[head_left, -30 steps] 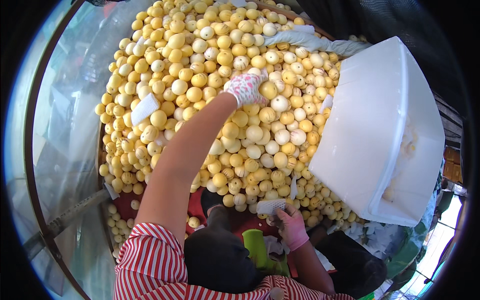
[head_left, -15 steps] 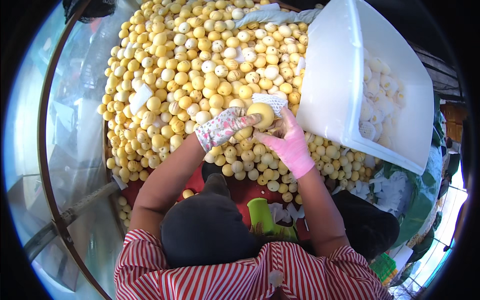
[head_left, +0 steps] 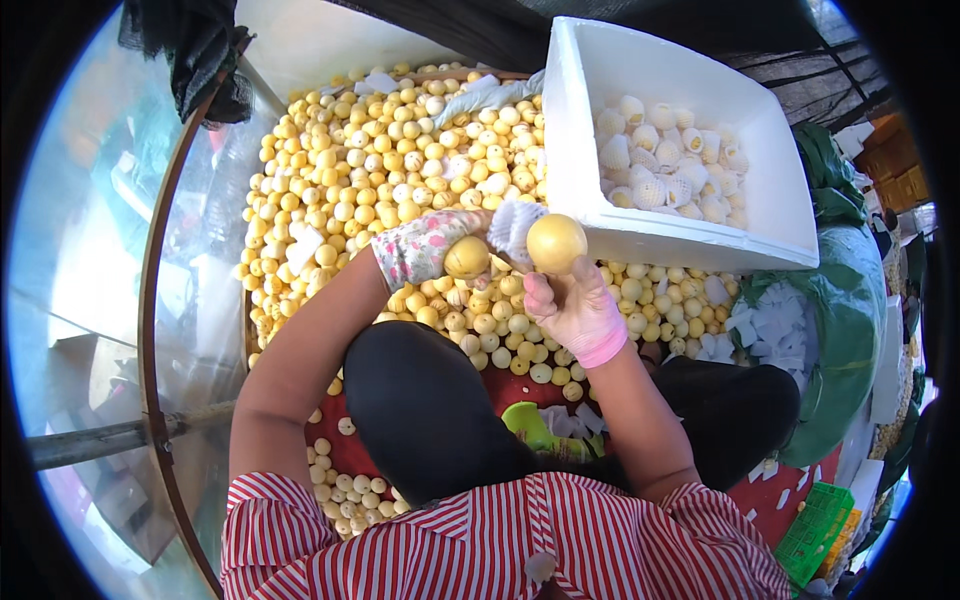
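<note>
My left hand, in a floral glove, is closed round a yellow fruit at the middle of the view, with a white foam mesh sleeve at its fingertips. Beside it, my right hand, in a pink glove, holds up a larger, smooth yellow fruit on its fingertips, against the sleeve. A heap of round yellow and cream fruit spreads behind and below both hands.
A white foam box of sleeved fruit stands back right. Curved metal bars and clear sheeting line the left. Green sheeting, a green crate and a green scoop lie right and below, near my dark-clad knees.
My left hand has come back from the heap with fruit and met my right hand, which has risen with the sleeve and now grips fruit. My view has shifted, showing inside the box.
</note>
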The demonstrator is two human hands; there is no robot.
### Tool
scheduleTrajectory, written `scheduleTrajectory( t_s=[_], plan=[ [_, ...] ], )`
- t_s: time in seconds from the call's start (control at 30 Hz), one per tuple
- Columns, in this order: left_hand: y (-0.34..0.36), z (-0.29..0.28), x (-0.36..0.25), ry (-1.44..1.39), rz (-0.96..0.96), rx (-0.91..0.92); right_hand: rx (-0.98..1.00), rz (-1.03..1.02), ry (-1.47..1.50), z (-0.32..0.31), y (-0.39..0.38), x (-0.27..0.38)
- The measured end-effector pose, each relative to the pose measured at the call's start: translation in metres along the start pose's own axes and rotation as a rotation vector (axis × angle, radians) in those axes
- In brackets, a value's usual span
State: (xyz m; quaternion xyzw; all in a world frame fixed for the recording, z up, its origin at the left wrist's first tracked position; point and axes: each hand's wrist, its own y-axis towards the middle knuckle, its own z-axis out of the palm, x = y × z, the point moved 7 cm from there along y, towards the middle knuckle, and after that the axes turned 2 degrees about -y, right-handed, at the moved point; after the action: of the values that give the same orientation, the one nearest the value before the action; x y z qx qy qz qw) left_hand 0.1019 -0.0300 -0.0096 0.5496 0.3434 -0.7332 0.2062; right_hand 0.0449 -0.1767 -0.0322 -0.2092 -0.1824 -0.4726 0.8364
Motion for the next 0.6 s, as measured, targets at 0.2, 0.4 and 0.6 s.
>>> scheduleTrajectory(
  t_s=[0.2, 0.4, 0.6],
  plan=[
    [-0.001, 0.058, -0.039, -0.399, 0.059, -0.028, 0.214, -0.115, -0.003, 0.029, -0.042, 0.033],
    [-0.004, 0.118, -0.082, 0.509, 0.161, -0.552, -0.398, -0.550, -0.822, 0.014, -0.087, 0.099],
    [0.003, 0.120, -0.050, -0.101, 0.182, -0.460, -0.593, -0.557, -1.116, 0.002, -0.064, 0.113]
  ],
)
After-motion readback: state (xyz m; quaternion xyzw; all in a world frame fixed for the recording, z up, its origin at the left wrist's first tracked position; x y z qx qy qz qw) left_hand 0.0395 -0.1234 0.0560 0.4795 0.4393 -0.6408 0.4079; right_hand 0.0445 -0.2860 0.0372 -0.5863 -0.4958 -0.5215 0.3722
